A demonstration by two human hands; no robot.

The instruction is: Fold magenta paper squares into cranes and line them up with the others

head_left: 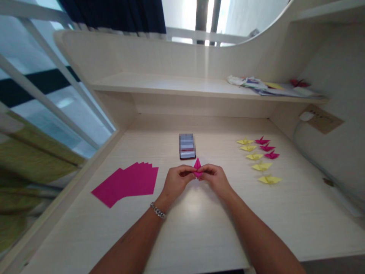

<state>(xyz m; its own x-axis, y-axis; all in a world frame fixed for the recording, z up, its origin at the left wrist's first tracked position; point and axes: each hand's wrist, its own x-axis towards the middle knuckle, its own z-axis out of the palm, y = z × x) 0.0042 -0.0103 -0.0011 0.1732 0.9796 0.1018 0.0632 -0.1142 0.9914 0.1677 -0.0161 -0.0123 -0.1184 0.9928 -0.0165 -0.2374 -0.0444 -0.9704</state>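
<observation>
Left grip and right grip are pinching, from nine and three o'clock, a folded, tapering magenta-paper piece over the pale wood-grain surface; its long axis is pointing to twelve (neither grip lying nearer).

A head-worn camera looks forward and down across a desk from above its near edge.

The single wide view runs from the near edge to both far corners, reaching high enough to include a shelf over the far edge. Seen from close behind and above, the left hand and right hand fall just below mid-frame, between the desk's left and right edges.
</observation>
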